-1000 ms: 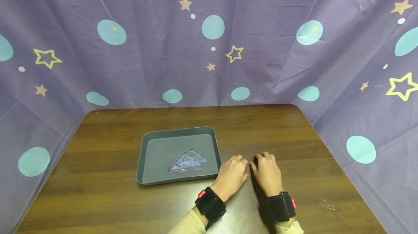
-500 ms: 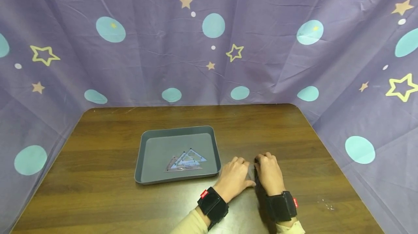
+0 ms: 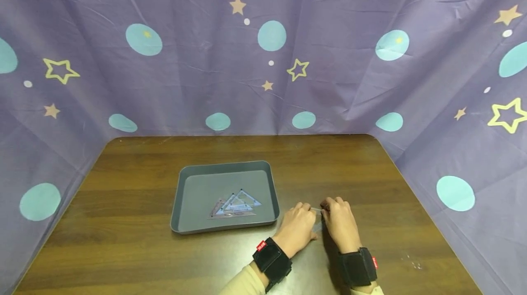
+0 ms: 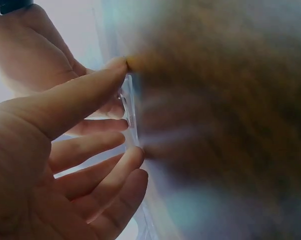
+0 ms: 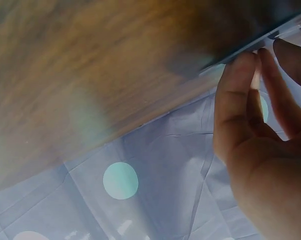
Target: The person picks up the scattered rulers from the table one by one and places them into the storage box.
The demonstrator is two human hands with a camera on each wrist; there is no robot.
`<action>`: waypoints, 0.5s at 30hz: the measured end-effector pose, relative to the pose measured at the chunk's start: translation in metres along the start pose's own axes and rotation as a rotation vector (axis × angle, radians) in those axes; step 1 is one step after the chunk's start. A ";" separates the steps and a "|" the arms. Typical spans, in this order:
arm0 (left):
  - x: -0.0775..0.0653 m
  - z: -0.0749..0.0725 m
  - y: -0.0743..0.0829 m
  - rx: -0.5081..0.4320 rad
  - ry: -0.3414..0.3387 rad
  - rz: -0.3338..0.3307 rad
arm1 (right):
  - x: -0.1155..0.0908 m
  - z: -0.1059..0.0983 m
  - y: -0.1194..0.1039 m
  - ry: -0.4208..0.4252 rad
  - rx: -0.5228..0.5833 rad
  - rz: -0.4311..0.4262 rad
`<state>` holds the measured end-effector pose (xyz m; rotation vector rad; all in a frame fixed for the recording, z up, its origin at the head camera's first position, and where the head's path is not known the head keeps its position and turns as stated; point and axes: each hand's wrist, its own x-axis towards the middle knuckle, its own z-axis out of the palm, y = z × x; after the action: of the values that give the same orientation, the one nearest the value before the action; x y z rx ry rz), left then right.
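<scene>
A thin, clear plastic piece (image 3: 317, 227) is between my two hands, right of the tray. My left hand (image 3: 295, 226) holds its left side, with fingers bent at the far end and thumb low. In the left wrist view, the thumb and a fingertip meet the clear plastic edge (image 4: 131, 112). My right hand (image 3: 341, 224) pinches the other side with curled fingers; in the right wrist view its fingertips (image 5: 243, 62) are right at the plastic's edge, close over the table. The exact kind of plastic piece is too hidden by the hands to tell.
A grey tray (image 3: 197, 228) stands left of the hands on the wooden table (image 3: 131, 258). Inside lie overlapping clear set squares (image 3: 239, 201) and a clear protractor-like piece (image 3: 222, 216). Small white specks (image 3: 416, 265) mark the table at right. A purple patterned curtain (image 3: 337, 98) surrounds the table.
The left hand has shifted slightly right and down, and its thumb, which stuck out half a second ago, is tucked in. More of the clear plastic, with a pale far edge, shows between the hands.
</scene>
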<state>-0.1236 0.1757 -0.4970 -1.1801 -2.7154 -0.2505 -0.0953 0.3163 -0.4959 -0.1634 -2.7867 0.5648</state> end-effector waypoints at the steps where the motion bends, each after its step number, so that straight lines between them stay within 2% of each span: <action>1: 0.000 0.000 0.000 -0.003 -0.001 0.001 | 0.000 0.000 0.000 -0.001 0.002 -0.002; 15: 0.007 0.001 -0.002 -0.038 -0.047 0.019 | 0.001 -0.002 0.001 -0.053 0.001 0.022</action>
<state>-0.1300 0.1791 -0.4966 -1.2365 -2.7496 -0.2764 -0.0952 0.3176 -0.4944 -0.1816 -2.8396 0.5841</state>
